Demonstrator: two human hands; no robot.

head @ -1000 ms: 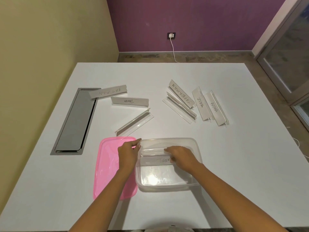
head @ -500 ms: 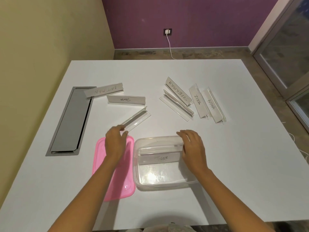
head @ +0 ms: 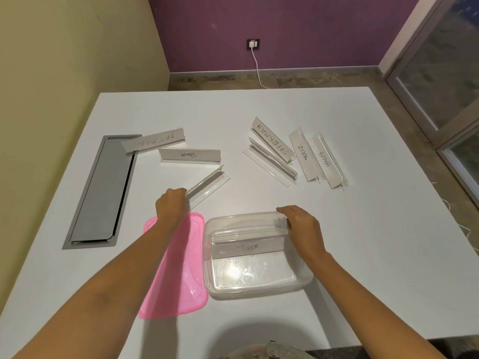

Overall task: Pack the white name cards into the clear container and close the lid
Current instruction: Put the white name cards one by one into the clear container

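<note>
A clear container (head: 259,286) stands near the table's front edge with the TIGER name card (head: 246,248) lying inside it. Its pink lid (head: 181,288) lies flat to its left. My left hand (head: 171,207) is closed on the near end of a blank name card (head: 210,185) beyond the lid. My right hand (head: 302,226) rests on the container's far right rim, fingers curled over it. Loose on the table are the BATMAN card (head: 155,142), PANDA card (head: 190,155), SUPERMAN card (head: 270,138), another blank card (head: 272,164), ZEBRA card (head: 302,154) and ALPHA card (head: 325,160).
A grey recessed cable hatch (head: 101,193) is set into the white table (head: 363,229) at the left. A yellow wall runs along the left side, and a purple wall with a socket (head: 253,44) lies beyond. A glass door is at the right.
My left hand left the container's rim, crossed the lid and closed on the blank card's near end. My right hand moved from the TIGER card to the container's right rim.
</note>
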